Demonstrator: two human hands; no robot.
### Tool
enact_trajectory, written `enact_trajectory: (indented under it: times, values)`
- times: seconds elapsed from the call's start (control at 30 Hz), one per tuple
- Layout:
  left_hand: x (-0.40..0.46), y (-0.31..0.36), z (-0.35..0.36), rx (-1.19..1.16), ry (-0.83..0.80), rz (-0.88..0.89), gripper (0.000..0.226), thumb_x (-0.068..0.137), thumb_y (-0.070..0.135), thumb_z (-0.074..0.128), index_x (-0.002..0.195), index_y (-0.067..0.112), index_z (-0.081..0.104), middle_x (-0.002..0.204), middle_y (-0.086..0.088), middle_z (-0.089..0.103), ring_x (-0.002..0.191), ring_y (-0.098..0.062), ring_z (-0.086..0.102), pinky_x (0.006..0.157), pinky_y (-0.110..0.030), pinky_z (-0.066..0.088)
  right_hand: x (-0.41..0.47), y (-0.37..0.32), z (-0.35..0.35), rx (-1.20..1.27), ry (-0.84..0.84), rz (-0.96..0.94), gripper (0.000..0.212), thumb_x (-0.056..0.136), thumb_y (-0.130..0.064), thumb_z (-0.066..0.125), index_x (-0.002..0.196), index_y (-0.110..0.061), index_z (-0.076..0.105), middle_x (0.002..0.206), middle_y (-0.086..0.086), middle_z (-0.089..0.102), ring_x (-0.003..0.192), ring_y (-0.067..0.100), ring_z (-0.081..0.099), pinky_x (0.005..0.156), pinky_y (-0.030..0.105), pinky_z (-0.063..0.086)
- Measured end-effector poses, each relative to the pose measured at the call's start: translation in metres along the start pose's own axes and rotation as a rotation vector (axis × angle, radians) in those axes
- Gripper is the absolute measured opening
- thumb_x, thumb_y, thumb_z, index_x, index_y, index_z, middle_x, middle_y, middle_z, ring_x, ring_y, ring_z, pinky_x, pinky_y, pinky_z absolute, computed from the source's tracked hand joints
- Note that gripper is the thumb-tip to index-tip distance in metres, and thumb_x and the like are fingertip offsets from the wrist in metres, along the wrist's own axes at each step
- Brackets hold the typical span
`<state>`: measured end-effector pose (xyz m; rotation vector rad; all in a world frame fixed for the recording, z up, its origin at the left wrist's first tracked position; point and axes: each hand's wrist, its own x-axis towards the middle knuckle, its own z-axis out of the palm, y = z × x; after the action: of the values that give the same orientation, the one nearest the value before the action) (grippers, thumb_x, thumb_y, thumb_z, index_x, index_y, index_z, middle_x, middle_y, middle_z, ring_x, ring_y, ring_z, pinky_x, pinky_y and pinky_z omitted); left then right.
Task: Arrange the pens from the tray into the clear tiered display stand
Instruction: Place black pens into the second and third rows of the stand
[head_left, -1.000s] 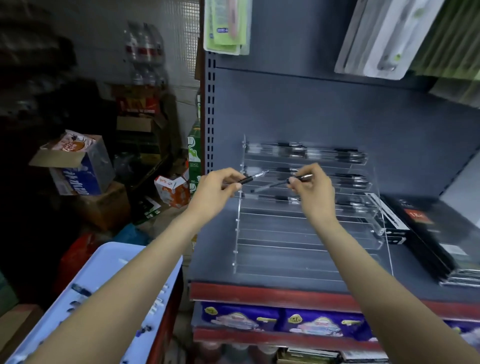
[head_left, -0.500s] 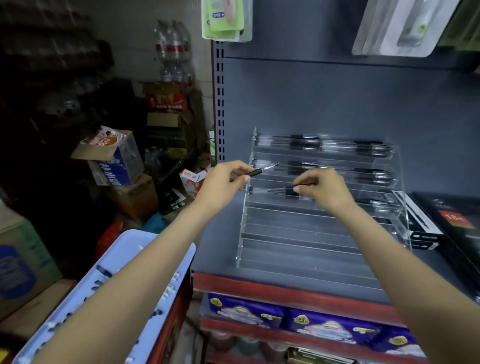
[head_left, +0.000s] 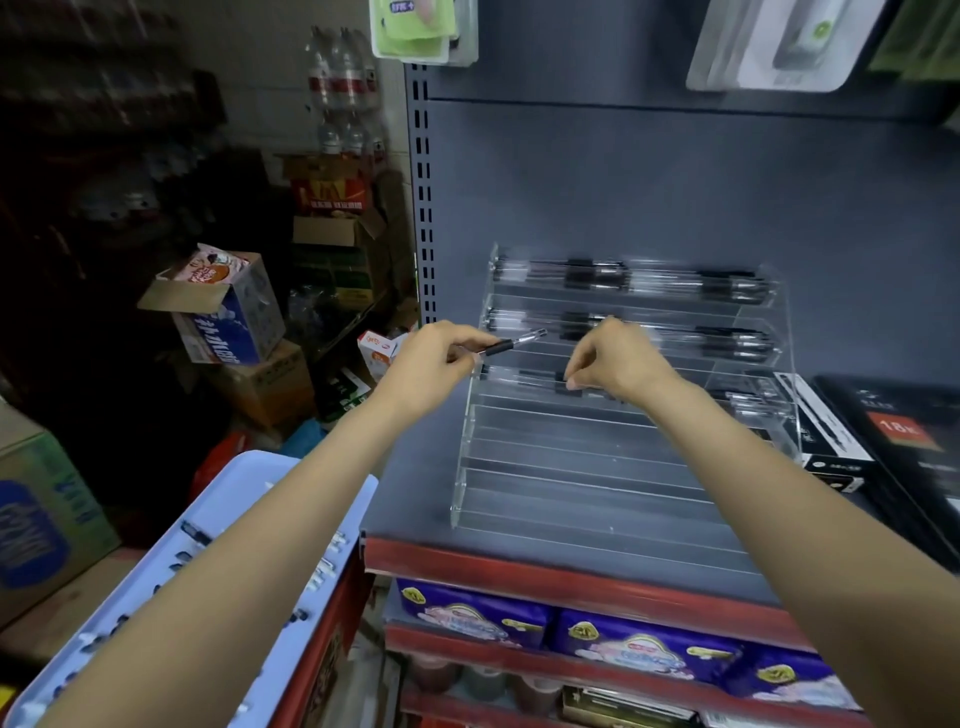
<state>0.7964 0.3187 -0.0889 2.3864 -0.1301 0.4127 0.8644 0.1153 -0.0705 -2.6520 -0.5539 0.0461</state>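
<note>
The clear tiered display stand (head_left: 597, 467) sits on the grey shelf. Its top two tiers hold rows of black-and-clear pens (head_left: 623, 275), and the third tier has pens at its left and right. My left hand (head_left: 431, 366) holds one pen (head_left: 514, 344) pointing right, just left of the stand. My right hand (head_left: 613, 361) pinches another pen (head_left: 519, 378) lying in the third tier. The pale blue tray (head_left: 291, 623) at lower left carries several loose pens, partly hidden by my left arm.
Black boxed goods (head_left: 883, 431) stand right of the stand. The shelf has a red front edge (head_left: 545, 577) with purple packs (head_left: 597, 639) beneath. Cardboard boxes (head_left: 228, 312) and bottles pile up at the left. Packaged items hang above.
My right hand has lowered its pen from the air into the third tier. My left hand has kept its pen beside the stand. The camera has shifted, so everything sits further right.
</note>
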Motion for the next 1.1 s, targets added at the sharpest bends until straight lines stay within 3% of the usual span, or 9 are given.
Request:
enact_trajectory:
  times: [0.07,0.1,0.2,0.27,0.43,0.6,0.7,0.87,1.1]
  values:
    - [-0.002,0.002,-0.001,-0.016,0.028,-0.007,0.027,0.089,0.006,0.058,0.109,0.02,0.068,0.101,0.001,0.067,0.091,-0.01,0.059,0.085,-0.023,0.046,0.0,0.001,0.004,-0.006,0.056,-0.021,0.006,0.077,-0.009,0.074,0.079,-0.015,0.074,0.078,0.002,0.068,0.062,0.007,0.058,0.068,0.025,0.054]
    - [-0.003,0.003,-0.002,-0.02,0.043,-0.014,0.024,0.089,0.007,0.06,0.107,0.019,0.069,0.098,0.003,0.068,0.089,-0.008,0.06,0.085,-0.021,0.045,-0.002,0.001,0.005,0.042,0.095,-0.043,0.006,0.078,-0.01,0.074,0.084,-0.014,0.074,0.081,0.001,0.067,0.071,0.011,0.059,0.074,0.024,0.052]
    - [-0.005,0.005,-0.003,-0.01,0.061,-0.01,0.018,0.087,0.01,0.063,0.102,0.018,0.069,0.093,0.006,0.068,0.082,-0.001,0.059,0.081,-0.015,0.043,-0.014,0.001,0.009,0.425,0.133,-0.095,0.022,0.081,-0.014,0.072,0.102,-0.015,0.068,0.087,0.001,0.065,0.074,0.009,0.059,0.068,0.007,0.047]
    - [-0.006,0.01,-0.002,-0.01,0.046,0.015,0.017,0.087,0.011,0.063,0.101,0.019,0.07,0.09,0.007,0.068,0.08,0.003,0.059,0.078,-0.011,0.043,-0.022,0.0,0.01,0.652,0.107,-0.132,0.02,0.085,-0.015,0.068,0.104,-0.02,0.065,0.088,0.002,0.066,0.077,0.012,0.064,0.071,0.014,0.053]
    - [-0.004,0.026,0.007,-0.003,0.108,0.057,0.02,0.087,0.013,0.064,0.106,0.016,0.067,0.102,0.003,0.066,0.091,-0.005,0.058,0.087,-0.016,0.044,-0.032,0.009,0.007,0.778,0.22,-0.148,0.014,0.087,-0.004,0.063,0.086,-0.016,0.07,0.081,0.005,0.068,0.073,0.017,0.065,0.074,0.019,0.055]
    - [-0.003,0.01,0.014,0.042,0.182,-0.21,0.051,0.086,0.021,0.066,0.132,0.009,0.048,0.126,-0.009,0.055,0.113,-0.02,0.054,0.095,-0.026,0.039,-0.036,0.034,0.002,0.67,0.33,-0.037,0.012,0.086,-0.007,0.065,0.084,-0.018,0.07,0.076,0.0,0.068,0.068,0.011,0.065,0.079,0.026,0.054]
    - [-0.005,0.003,0.017,-0.001,0.115,-0.257,0.038,0.086,0.019,0.065,0.122,0.006,0.059,0.117,-0.01,0.065,0.105,-0.018,0.061,0.09,-0.021,0.042,-0.039,0.036,0.003,0.523,0.338,-0.04,0.008,0.086,-0.01,0.066,0.087,-0.014,0.073,0.075,-0.005,0.067,0.066,0.004,0.063,0.071,0.012,0.051]
    - [-0.007,0.006,0.015,-0.048,0.134,-0.254,0.027,0.086,0.015,0.066,0.111,0.004,0.066,0.103,-0.011,0.07,0.085,-0.009,0.06,0.084,-0.019,0.043,-0.036,0.027,0.003,0.289,0.23,-0.032,0.01,0.086,-0.011,0.065,0.089,-0.008,0.074,0.078,0.0,0.066,0.066,0.004,0.057,0.073,0.017,0.041]
    - [-0.008,0.003,0.018,-0.086,0.179,-0.273,0.029,0.084,0.015,0.068,0.112,0.005,0.066,0.104,-0.011,0.07,0.092,-0.016,0.066,0.092,-0.023,0.047,-0.034,0.024,0.0,0.223,0.108,-0.024,0.015,0.09,-0.014,0.061,0.099,-0.013,0.073,0.088,-0.001,0.067,0.085,0.009,0.058,0.079,0.018,0.04]
